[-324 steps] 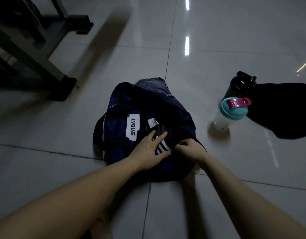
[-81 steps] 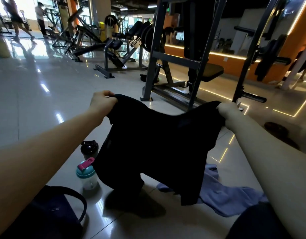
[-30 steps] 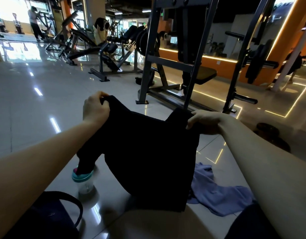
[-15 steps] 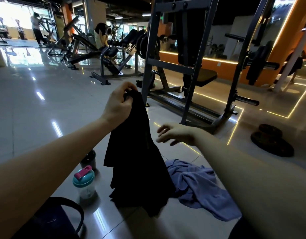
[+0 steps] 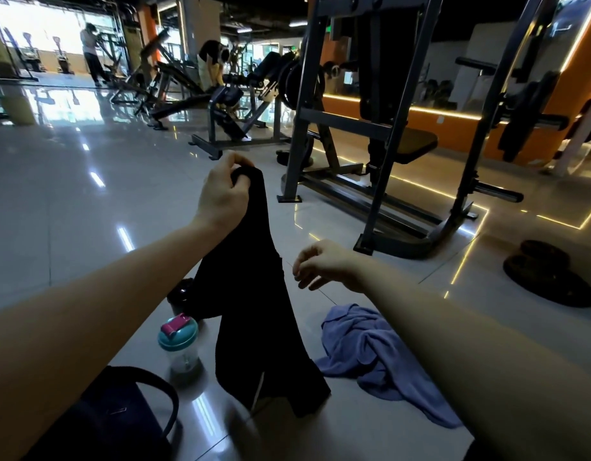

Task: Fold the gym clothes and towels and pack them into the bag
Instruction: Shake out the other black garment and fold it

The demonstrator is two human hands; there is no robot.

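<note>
Currently the task stands at an intermediate stage, with at least two items outside the bag. The left hand (image 5: 224, 194) is raised at centre frame, and its fingers and thumb pinch the top edge of the black garment (image 5: 254, 311). The garment hangs from that single grip in a narrow, bunched column, and its lower hem appears to reach the floor (image 5: 54, 201) or hang just above it; which of the two cannot be told. The right hand (image 5: 324, 265) is to the right of the garment and near it, with fingers loosely curled. It holds nothing and does not touch the cloth. Judged from this, the fold of the garment is begun at most and not complete. The purple towel (image 5: 370, 354) lies crumpled on the floor to the right of the garment and shows no fold. The dark bag (image 5: 114, 424) sits at the near left with its handle loop (image 5: 166, 392) upright. Its opening is out of view, so what it already contains cannot be determined. A shaker bottle with a teal lid (image 5: 179, 344) stands between the bag and the garment, and a black bottle (image 5: 179, 294) stands just beyond it. Remaining work, as a judgement: complete the garment fold, place it in the bag, then fold and pack the towel.
</note>
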